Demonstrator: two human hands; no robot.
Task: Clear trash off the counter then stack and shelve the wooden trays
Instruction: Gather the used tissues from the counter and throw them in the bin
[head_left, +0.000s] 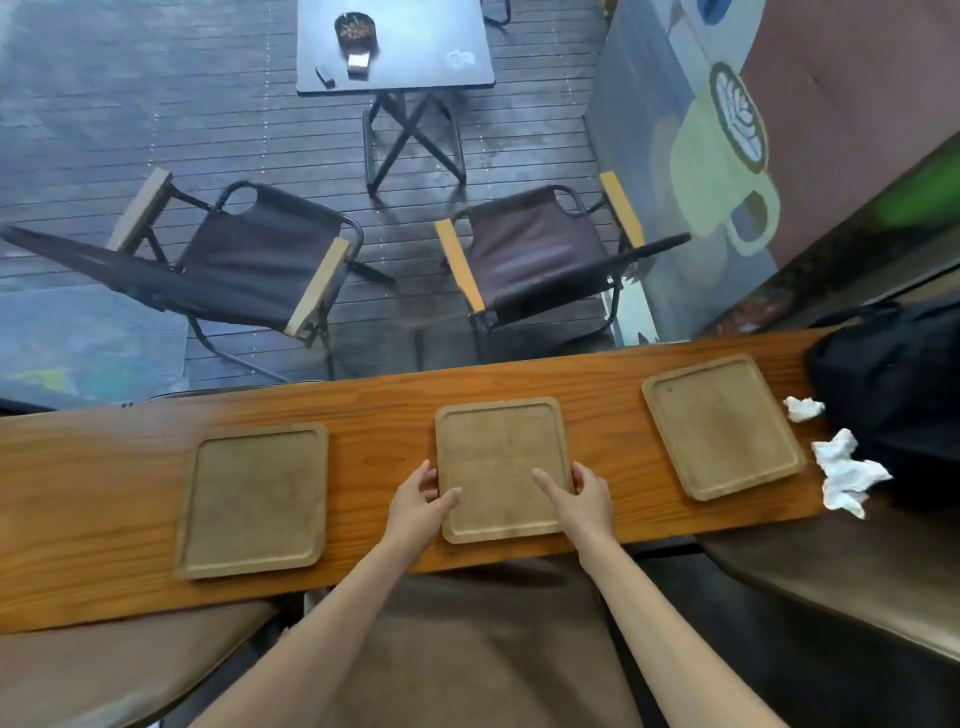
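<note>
Three square wooden trays lie flat in a row on the long wooden counter (104, 467). My left hand (418, 506) grips the left edge of the middle tray (498, 447), thumb on its top. My right hand (582, 496) holds the same tray's right edge, thumb resting inside the rim. The left tray (254, 501) and the right tray (722, 426) lie untouched on either side. Two crumpled white tissues sit at the counter's right end: a small tissue (802, 408) and a larger tissue (844, 475) at the front edge.
A black bag (893, 384) rests on the counter's far right, beside the tissues. Beyond the counter stand two folding chairs (535, 254) and a dark table (395, 47) on decking. Brown cushioned seating (467, 649) is below the counter.
</note>
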